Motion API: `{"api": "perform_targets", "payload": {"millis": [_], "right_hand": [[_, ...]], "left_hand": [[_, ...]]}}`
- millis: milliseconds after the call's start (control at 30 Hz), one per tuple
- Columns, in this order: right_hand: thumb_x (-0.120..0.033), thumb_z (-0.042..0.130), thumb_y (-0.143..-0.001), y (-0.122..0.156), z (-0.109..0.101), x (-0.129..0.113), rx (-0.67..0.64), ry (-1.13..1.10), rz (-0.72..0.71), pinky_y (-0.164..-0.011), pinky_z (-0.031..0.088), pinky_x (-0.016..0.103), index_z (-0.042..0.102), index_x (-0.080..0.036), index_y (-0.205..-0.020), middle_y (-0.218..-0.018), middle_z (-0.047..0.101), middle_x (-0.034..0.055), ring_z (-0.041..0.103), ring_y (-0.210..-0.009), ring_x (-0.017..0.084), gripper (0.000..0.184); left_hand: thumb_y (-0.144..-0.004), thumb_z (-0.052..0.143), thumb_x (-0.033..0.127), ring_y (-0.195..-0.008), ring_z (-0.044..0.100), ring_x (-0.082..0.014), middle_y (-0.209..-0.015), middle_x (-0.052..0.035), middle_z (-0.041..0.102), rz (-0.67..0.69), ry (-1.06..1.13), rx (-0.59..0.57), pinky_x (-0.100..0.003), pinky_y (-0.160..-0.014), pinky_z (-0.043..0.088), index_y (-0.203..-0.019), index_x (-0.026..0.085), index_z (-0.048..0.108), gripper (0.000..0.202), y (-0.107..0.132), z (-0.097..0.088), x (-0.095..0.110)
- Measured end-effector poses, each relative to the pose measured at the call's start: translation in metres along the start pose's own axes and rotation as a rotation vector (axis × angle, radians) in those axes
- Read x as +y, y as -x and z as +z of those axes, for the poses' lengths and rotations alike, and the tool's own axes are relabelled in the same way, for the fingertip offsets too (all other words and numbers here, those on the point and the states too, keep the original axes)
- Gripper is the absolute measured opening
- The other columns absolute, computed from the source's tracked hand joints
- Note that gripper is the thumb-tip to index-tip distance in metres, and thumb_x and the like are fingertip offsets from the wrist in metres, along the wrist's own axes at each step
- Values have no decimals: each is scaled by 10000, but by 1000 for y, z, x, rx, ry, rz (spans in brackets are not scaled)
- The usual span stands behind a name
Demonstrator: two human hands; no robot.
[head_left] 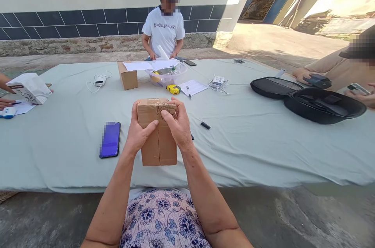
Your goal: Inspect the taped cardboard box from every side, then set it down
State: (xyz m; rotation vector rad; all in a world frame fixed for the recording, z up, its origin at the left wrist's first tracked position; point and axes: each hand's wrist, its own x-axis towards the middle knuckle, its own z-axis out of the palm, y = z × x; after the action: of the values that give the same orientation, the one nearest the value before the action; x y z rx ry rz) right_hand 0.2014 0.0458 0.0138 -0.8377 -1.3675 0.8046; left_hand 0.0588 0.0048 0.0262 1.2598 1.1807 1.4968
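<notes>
Both my hands hold a brown cardboard box (158, 142) above the near part of the table. My left hand (138, 131) grips its left side, thumb pressed on the face toward me. On the other side, my right hand (180, 125) wraps the upper right corner, with its thumb over dark scribbled marks. Clear tape runs across the box's upper edge, and a seam goes down the middle of its face. A black marker cap (205, 125) lies to the right of the box. Another small dark object (192, 136) is partly hidden behind my right wrist.
A phone (110, 140) lies left of my hands. Beyond are a yellow tape measure (174, 89), a pen on paper (193, 87), a plastic basin (183, 70) and a small carton (129, 80). An open black case (325, 105) is at right. Other people work around the table (249, 154).
</notes>
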Motion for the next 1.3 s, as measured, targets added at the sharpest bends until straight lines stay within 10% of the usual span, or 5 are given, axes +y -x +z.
{"api": "perform_targets", "payload": {"millis": [567, 733, 967, 1300], "right_hand": [[-444, 694, -857, 5, 0, -2, -11, -62, 54, -1088, 465, 428, 568, -268, -1175, -1364, 641, 71, 612, -1239, 238, 385], [-505, 402, -1003, -1, -31, 21, 128, 210, 163, -1066, 488, 404, 559, -233, -1247, -1336, 691, 107, 637, -1263, 226, 398], [-181, 638, -796, 18, -84, 73, 234, 691, 484, -1104, 371, 547, 689, -154, -1137, -1278, 656, 222, 530, -1297, 382, 346], [-290, 500, -861, 31, -93, 85, 233, 505, 500, -789, 479, 355, 759, -192, -1117, -758, 595, 28, 594, -802, 231, 378]], "left_hand": [[-821, 761, 284, -1080, 689, -199, -1373, -46, 646, 38, -43, 2, -328, -878, 599, -1540, 358, 344, 834, 3, 0, -2], [-823, 747, 282, -1139, 683, -210, -1393, -50, 642, 54, -87, 3, -352, -936, 590, -1527, 346, 362, 805, 3, -1, 0], [-822, 736, 264, -1139, 686, -203, -1400, -49, 641, 43, -72, -1, -336, -933, 591, -1538, 344, 340, 822, 7, 1, 4], [-827, 743, 291, -1142, 677, -211, -1401, -45, 631, 7, -59, -3, -363, -941, 587, -1565, 380, 326, 852, 8, -1, 1]]}}
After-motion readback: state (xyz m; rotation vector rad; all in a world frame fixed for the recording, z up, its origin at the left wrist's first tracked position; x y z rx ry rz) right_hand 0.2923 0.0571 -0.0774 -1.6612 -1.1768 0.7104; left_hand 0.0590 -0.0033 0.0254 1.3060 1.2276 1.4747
